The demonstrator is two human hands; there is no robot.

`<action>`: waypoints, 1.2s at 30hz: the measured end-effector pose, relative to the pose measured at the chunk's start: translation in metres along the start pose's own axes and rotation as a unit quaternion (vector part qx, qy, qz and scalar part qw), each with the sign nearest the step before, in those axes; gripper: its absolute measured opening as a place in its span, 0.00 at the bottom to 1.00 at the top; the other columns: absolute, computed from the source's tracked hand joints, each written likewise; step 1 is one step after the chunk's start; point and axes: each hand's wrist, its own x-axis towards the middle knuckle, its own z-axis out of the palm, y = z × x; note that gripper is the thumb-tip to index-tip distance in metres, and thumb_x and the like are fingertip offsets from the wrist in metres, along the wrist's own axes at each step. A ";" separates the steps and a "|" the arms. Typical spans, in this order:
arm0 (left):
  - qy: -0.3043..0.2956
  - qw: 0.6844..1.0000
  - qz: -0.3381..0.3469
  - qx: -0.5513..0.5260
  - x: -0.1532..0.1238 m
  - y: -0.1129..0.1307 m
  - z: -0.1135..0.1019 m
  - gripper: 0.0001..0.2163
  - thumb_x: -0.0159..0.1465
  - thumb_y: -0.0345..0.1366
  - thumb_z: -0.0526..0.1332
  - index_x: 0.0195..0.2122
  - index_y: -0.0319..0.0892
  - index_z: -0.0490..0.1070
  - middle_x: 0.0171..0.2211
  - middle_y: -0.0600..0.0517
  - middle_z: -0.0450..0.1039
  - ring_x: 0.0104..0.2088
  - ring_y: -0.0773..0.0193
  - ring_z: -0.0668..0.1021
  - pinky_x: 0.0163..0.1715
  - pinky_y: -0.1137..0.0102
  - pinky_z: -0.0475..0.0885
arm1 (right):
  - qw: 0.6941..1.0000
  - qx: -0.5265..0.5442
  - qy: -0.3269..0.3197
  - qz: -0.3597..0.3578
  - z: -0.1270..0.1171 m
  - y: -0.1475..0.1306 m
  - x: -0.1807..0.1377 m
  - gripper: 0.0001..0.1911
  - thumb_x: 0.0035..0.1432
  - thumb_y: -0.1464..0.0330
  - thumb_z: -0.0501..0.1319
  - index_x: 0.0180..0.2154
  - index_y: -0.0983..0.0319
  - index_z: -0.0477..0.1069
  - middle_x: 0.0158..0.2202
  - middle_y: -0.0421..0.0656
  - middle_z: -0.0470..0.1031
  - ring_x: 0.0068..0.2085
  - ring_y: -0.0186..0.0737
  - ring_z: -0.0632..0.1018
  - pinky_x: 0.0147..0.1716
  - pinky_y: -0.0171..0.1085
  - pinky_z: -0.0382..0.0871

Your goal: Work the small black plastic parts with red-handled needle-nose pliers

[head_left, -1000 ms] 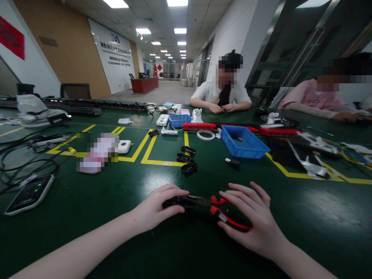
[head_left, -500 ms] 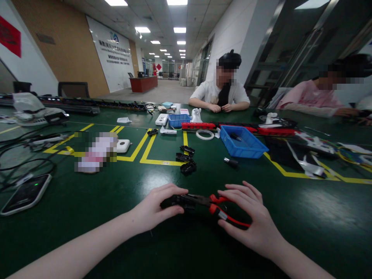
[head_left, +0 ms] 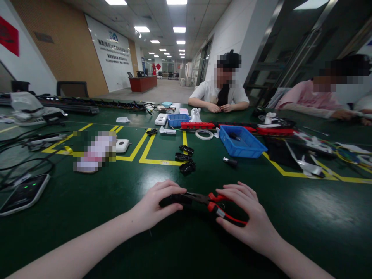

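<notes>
Low over the green table, my left hand (head_left: 162, 202) is closed around a black plastic part (head_left: 180, 199), with the thumb in front and the fingers over the top. My right hand (head_left: 247, 217) grips red-handled long-nose pliers (head_left: 213, 202), whose handles are spread apart. The plier jaws point left and meet the right end of the black part; whether they pinch it I cannot tell. Beyond my hands, several similar black parts (head_left: 186, 157) lie in a short column on the table. A small black cylinder with a silver end (head_left: 230, 162) rests to their right.
A blue bin (head_left: 242, 142) with a dark item inside stands at the back right. A phone (head_left: 24, 193) and cables lie at the left. A white tape roll (head_left: 204, 134) and red strips (head_left: 197, 125) are farther back. Across the table sits a person (head_left: 222, 93).
The black part in my left hand has turned slightly, showing a smoother side. My right hand and the pliers have shifted a little left.
</notes>
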 end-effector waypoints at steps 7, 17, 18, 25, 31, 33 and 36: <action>-0.019 0.999 0.030 -0.029 0.000 0.000 0.000 0.15 0.68 0.32 0.64 0.56 0.48 0.73 0.51 0.48 0.73 0.52 0.58 0.76 0.54 0.61 0.73 | 1.000 0.005 -0.008 -0.023 -0.002 -0.002 0.001 0.27 0.55 0.57 0.68 0.56 0.52 0.70 0.49 0.44 0.81 0.53 0.51 0.78 0.62 0.58 0.61; -0.024 0.999 0.031 -0.030 0.000 0.002 0.000 0.17 0.68 0.30 0.63 0.57 0.47 0.73 0.53 0.47 0.72 0.53 0.57 0.76 0.56 0.59 0.73 | 0.999 0.027 -0.024 -0.019 -0.004 -0.009 0.001 0.27 0.57 0.59 0.66 0.58 0.55 0.69 0.48 0.46 0.80 0.47 0.48 0.81 0.52 0.50 0.74; -0.024 0.999 0.029 -0.032 0.000 0.003 0.000 0.16 0.68 0.30 0.63 0.56 0.47 0.73 0.53 0.47 0.72 0.53 0.57 0.76 0.56 0.58 0.73 | 0.999 0.027 -0.026 -0.022 -0.004 -0.009 0.001 0.27 0.57 0.59 0.66 0.58 0.55 0.69 0.49 0.47 0.80 0.47 0.48 0.81 0.48 0.47 0.76; -0.005 0.998 0.011 -0.057 0.001 0.005 -0.002 0.14 0.68 0.32 0.64 0.54 0.46 0.75 0.51 0.47 0.74 0.52 0.57 0.77 0.55 0.59 0.74 | 1.000 0.013 0.000 -0.021 -0.002 -0.005 -0.002 0.28 0.57 0.59 0.66 0.58 0.55 0.69 0.50 0.48 0.79 0.48 0.50 0.81 0.46 0.47 0.78; 0.003 0.998 0.007 -0.057 0.002 0.001 -0.002 0.14 0.68 0.32 0.64 0.54 0.47 0.75 0.52 0.47 0.74 0.53 0.57 0.76 0.56 0.58 0.73 | 0.999 0.049 -0.018 0.006 -0.002 -0.006 -0.001 0.28 0.57 0.60 0.67 0.59 0.55 0.68 0.51 0.47 0.78 0.49 0.47 0.81 0.46 0.43 0.79; 0.005 0.998 0.013 -0.055 0.002 -0.001 -0.002 0.14 0.67 0.31 0.64 0.54 0.46 0.75 0.52 0.47 0.74 0.53 0.57 0.76 0.56 0.58 0.72 | 0.998 0.059 -0.022 0.009 -0.003 -0.008 0.000 0.27 0.58 0.61 0.67 0.58 0.54 0.68 0.51 0.46 0.78 0.49 0.46 0.81 0.47 0.42 0.79; 0.008 0.998 0.016 -0.057 0.002 -0.001 -0.001 0.14 0.67 0.30 0.64 0.54 0.47 0.75 0.52 0.47 0.74 0.53 0.57 0.76 0.56 0.58 0.72 | 0.997 0.072 -0.023 0.008 -0.004 -0.009 0.001 0.26 0.58 0.61 0.67 0.57 0.55 0.69 0.50 0.46 0.79 0.48 0.45 0.81 0.46 0.41 0.79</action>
